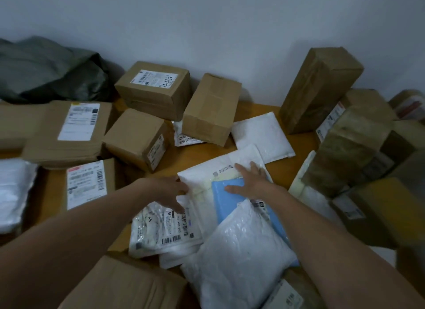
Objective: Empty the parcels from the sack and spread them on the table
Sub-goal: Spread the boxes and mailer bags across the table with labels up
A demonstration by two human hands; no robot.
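1. Sack [53, 72]: dark green, crumpled and slumped at the far left corner of the desk [184, 157], against the wall [207, 21].
2. Parcels lie over most of the desk. Along the far edge: a carton with a handwritten number [154, 88], a plain brown box [211, 108] and a tall box [319, 88] leaning on the wall.
3. Left side: flat carton [69, 129] with a white label, and a small box [135, 136] just beside it.
4. Desk middle: white flat mailer [220, 168] with a blue packet [230, 198] lying on it. A white padded envelope [259, 134] touches its far corner.
5. Near edge: labelled poly bag [161, 230] and a bubble bag [239, 262] that overlaps the blue packet.
6. Right hand [251, 180]: flat, fingers spread, resting across the white flat mailer and the top of the blue packet.
7. Left hand [170, 192]: at the left edge of the white flat mailer, fingertips on the labelled poly bag. Cannot tell if it grips the edge or only touches it.
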